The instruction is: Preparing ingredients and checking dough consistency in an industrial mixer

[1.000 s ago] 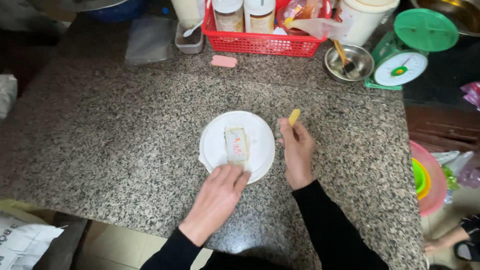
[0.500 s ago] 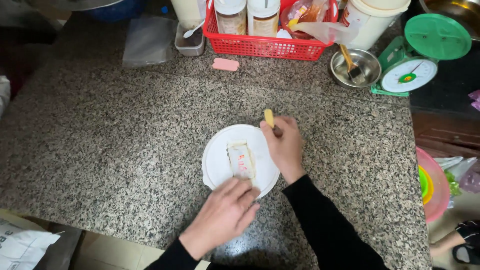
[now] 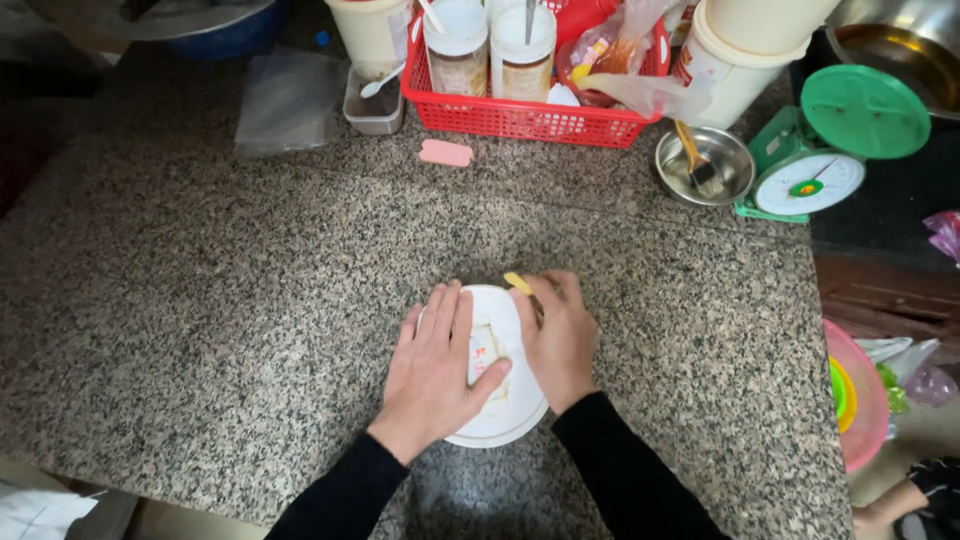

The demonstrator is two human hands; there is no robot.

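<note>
I've got both hands down near the front edge of the surface, over the white round plate. My left hand lies flat, fingers spread, pressing the pale rectangular block onto the plate, apparently to keep it from sliding. My right hand is curled on the plate's right side, pinching a small yellow stick that pokes out past the plate's far rim. Both forearms come in from the front edge, angled toward each other, black sleeves to the wrists. Farther back, a pink oblong piece lies alone. Along the far edge stand the red basket of jars, a steel bowl and the green scale.
</note>
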